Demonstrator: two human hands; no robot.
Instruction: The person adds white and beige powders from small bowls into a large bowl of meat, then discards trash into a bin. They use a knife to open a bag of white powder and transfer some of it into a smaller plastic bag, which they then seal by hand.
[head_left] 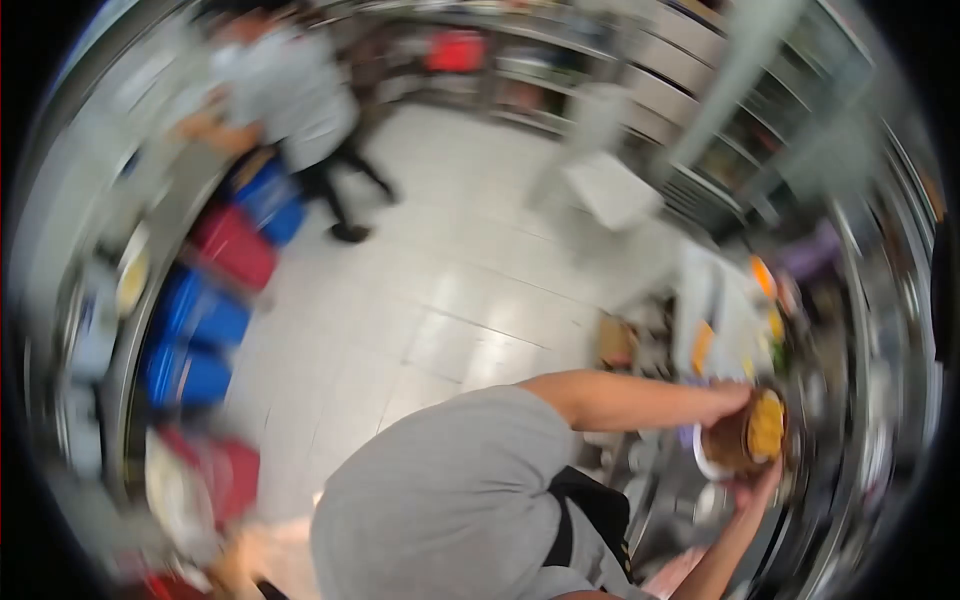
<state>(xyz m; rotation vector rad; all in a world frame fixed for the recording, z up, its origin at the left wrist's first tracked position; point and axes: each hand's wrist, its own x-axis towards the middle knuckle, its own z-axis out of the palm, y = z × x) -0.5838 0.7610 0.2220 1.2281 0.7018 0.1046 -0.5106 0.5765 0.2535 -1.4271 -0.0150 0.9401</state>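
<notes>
A brown round container [725, 443] with yellow-orange food [766, 428] at its mouth is at the right of the head view, tilted to the side. My left hand [730, 399] is closed on its upper side in the picture. On its lower side my right hand [757, 482] grips it near the rim. Blur hides the separate fingers of both hands. A white rounded edge [703, 458], perhaps a bowl, shows beside the container. Near my left hand lies a white board [722, 310] with orange pieces on it.
Another person [290, 95] leans over a long counter [125, 380] at the left. Blue bins [195, 340] and red bins [235, 245] stand under it. A white seat [612, 190] stands on the tiled floor [450, 290], by a glass-door cabinet [745, 150].
</notes>
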